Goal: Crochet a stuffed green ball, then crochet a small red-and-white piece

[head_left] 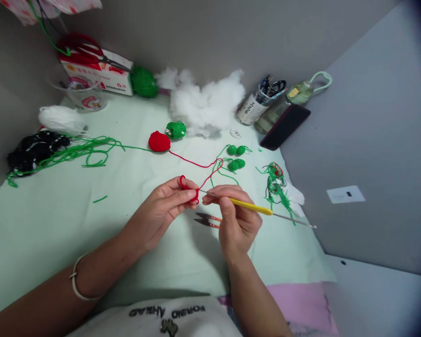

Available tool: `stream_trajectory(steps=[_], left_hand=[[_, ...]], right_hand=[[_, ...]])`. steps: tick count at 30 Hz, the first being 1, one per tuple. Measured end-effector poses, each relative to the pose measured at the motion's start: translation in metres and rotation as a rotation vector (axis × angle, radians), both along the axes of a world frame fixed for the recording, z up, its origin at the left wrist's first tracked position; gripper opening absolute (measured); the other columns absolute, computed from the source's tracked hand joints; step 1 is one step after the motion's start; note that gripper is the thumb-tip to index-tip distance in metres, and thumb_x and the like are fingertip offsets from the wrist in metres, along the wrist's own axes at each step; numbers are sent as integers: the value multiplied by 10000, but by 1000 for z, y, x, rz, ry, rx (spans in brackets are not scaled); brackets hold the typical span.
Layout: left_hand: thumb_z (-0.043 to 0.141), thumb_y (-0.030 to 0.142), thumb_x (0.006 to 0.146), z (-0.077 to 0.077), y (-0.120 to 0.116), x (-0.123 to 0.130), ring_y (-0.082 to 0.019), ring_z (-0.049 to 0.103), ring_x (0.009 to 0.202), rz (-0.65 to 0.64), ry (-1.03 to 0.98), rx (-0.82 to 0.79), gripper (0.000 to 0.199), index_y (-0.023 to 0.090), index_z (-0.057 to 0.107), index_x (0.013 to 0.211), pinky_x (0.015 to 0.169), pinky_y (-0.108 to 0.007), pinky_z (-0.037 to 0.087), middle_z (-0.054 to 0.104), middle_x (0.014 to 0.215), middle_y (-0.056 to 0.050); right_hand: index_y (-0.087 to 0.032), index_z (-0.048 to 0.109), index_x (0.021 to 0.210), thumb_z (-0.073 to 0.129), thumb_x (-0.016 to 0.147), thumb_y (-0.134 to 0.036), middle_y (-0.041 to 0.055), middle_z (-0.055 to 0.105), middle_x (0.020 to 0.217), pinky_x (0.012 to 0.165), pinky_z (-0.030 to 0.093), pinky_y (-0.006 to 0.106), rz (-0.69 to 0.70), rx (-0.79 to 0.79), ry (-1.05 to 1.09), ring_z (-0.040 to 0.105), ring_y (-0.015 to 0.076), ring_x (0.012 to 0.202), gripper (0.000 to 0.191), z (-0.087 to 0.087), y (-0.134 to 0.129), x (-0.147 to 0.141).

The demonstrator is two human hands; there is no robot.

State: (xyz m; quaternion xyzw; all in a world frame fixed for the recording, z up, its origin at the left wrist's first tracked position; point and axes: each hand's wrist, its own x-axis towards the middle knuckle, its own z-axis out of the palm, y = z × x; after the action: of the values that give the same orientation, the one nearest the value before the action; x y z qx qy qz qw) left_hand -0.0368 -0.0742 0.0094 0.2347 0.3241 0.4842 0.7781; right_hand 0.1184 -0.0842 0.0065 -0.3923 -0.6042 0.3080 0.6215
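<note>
Between the thumb and fingers of my left hand (pixel 166 202) is a small piece of red crochet work (pixel 195 195), partly hidden by the fingers. My right hand (pixel 236 215) grips a crochet hook (pixel 252 206) by its yellow handle, pen-like. The hook's near tip meets the red piece; its other metal end sticks out to the right. A red strand runs from the piece, loops beside some green strands and leads back to a ball of red yarn (pixel 159 141). Below the hands lie thread snips (pixel 207 220), their orange handles partly behind my right hand.
White stuffing (pixel 206 100) is heaped at the back, beside a green yarn ball (pixel 144 82). Small green crocheted balls (pixel 236 164) lie right of centre, yarn scraps (pixel 279 187) farther right. A pen cup (pixel 254 106), bottle (pixel 300 93) and phone (pixel 285 127) stand back right; black yarn (pixel 38 152) lies left.
</note>
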Motion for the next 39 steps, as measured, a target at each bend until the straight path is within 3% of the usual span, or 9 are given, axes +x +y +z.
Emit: stream_trajectory(steps=[7, 17, 26, 39], left_hand=[[758, 178, 865, 3, 1, 3, -85, 590, 759, 32, 32, 22, 85, 188, 693, 811, 777, -198, 478, 641, 785, 36], [757, 179, 862, 4, 0, 1, -88, 607, 771, 24, 13, -23, 80, 181, 720, 933, 772, -203, 499, 643, 876, 19], [731, 153, 882, 2, 0, -1, -83, 620, 762, 14, -52, -72, 28, 171, 718, 898, 766, -180, 513, 636, 821, 21], [732, 177, 887, 3, -1, 0, -91, 587, 784, -14, -39, -45, 28, 178, 705, 879, 790, -203, 491, 617, 853, 19]], right_hand=[[-254, 727, 1070, 581, 949, -50, 50, 752, 881, 685, 594, 364, -77, 216, -295, 711, 204, 868, 279, 2, -4, 0], [-265, 766, 1011, 606, 972, -136, 31, 765, 893, 680, 609, 366, -58, 54, -48, 713, 192, 836, 209, -2, 0, -4], [-248, 762, 1012, 600, 994, -195, 26, 731, 896, 639, 594, 341, -29, -38, 150, 709, 159, 732, 172, -3, 1, -3], [-240, 746, 1012, 586, 996, -199, 36, 739, 888, 623, 613, 357, -36, -1, 41, 708, 174, 744, 166, -2, 0, -4]])
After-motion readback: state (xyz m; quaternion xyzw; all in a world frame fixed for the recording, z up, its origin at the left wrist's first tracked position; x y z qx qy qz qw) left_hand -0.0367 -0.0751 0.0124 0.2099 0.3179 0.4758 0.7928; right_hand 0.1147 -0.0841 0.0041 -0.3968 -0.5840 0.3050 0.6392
